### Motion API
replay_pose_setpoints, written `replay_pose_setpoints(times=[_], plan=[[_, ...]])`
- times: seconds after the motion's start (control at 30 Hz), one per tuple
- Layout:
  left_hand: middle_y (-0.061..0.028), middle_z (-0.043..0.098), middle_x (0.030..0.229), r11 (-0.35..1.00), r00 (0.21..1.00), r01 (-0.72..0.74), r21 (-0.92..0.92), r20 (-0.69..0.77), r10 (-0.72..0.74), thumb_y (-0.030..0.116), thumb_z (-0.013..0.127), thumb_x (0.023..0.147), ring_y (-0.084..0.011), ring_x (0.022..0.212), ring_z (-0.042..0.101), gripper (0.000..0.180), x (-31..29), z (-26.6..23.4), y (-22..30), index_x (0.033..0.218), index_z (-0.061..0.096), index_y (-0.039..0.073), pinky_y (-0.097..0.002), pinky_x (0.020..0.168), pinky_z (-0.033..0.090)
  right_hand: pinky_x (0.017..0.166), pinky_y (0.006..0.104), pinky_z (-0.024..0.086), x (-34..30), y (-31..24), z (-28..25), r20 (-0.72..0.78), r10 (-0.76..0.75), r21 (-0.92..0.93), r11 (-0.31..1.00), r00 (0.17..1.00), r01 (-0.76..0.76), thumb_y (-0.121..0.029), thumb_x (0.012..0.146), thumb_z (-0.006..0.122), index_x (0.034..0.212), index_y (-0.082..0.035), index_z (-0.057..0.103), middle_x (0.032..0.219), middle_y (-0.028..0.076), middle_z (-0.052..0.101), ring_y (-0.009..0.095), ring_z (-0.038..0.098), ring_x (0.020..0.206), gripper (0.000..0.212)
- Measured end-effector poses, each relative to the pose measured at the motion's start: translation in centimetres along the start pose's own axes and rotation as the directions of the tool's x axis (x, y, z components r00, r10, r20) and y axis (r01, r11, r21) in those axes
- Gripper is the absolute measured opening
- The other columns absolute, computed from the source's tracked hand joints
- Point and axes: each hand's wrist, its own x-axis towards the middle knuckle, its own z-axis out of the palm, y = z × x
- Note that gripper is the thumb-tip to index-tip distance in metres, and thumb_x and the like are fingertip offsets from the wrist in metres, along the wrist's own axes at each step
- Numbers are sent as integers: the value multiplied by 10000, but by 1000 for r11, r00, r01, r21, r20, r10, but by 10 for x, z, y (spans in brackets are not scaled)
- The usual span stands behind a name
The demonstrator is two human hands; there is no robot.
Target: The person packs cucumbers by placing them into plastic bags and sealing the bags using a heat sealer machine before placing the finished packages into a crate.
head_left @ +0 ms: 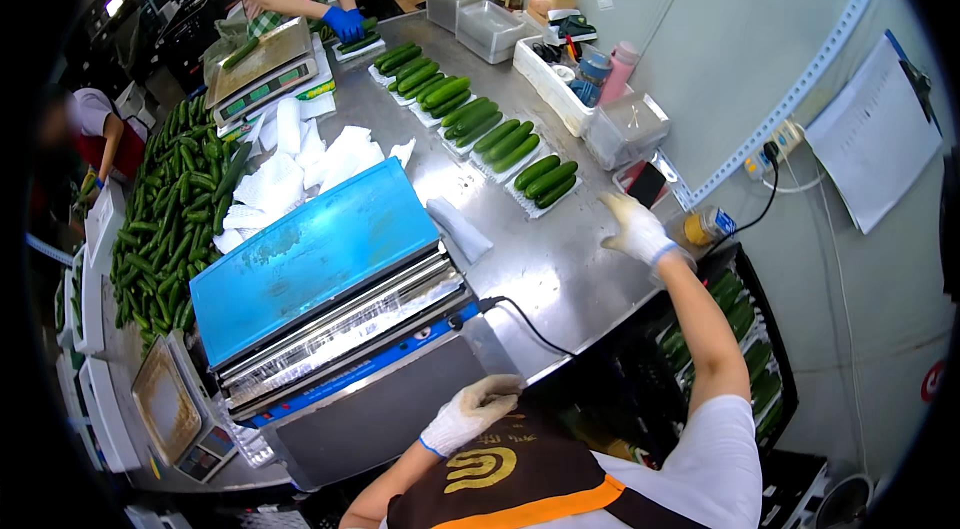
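A steel table (530,281) bears heaped cucumbers (165,229), white trays (534,211) and a blue-topped machine (315,244).

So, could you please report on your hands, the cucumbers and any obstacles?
Right hand open, empty, near a white tray with two cucumbers. Left hand by the film wrapping machine, grip unclear. Black cord on the metal tabletop between hands.

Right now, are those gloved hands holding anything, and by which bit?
Nothing is visibly held: the white-gloved right hand looks open and empty; the white-gloved left hand shows nothing in its grip.
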Motion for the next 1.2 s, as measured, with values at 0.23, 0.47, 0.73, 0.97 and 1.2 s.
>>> replay_pose_setpoints(times=[0.23, 0.47, 0.73, 0.97, 1.2], plan=[[-117, 606, 1133, 997, 979, 10, -79, -202, -25, 176, 574, 918, -169, 1029, 590, 375, 37, 19, 14, 1237, 521, -15, -289, 904, 468, 982, 427, 389, 145, 4, 49, 149, -311, -337, 877, 939, 344, -233, 492, 837, 1322, -95, 416, 1288, 171, 479, 321, 448, 1220, 941], [-108, 625, 1121, 998, 958, 37, -58, -281, -52, 165, 572, 905, -161, 1018, 587, 373, 84, 30, 22, 1230, 534, -13, -284, 892, 466, 930, 411, 403, 150, 6, 65, 295, -341, -164, 902, 893, 399, -295, 464, 832, 1231, -73, 478, 1146, 156, 541, 315, 496, 1121, 874], [-247, 507, 1286, 994, 749, 44, -104, -655, -102, 289, 653, 826, -263, 1167, 521, 704, 202, 23, -4, 1376, 363, -40, -322, 953, 436, 914, 417, 401, 41, -19, 66, 177, -490, -36, 864, 854, 503, -272, 479, 809, 1140, -21, 501, 998, 147, 532, 325, 511, 980, 772], [-311, 415, 1292, 974, 580, 89, 209, -805, 120, 467, 651, 794, -435, 1152, 474, 806, 250, 30, -32, 1365, 360, -22, -420, 993, 399, 1022, 404, 371, 26, 57, 125, 140, 85, 810, 563, 986, -164, -357, 802, 670, 1318, 50, 426, 1307, 291, 450, 401, 444, 1226, 700], [-299, 490, 1171, 961, 599, 244, 133, -800, -42, 562, 600, 786, -430, 1088, 512, 688, 249, 27, -15, 1307, 495, 124, -450, 942, 434, 930, 385, 432, 19, 31, 120, 126, 128, 638, 749, 984, -179, -366, 854, 615, 1204, -14, 569, 1143, 230, 582, 338, 560, 1054, 499]])
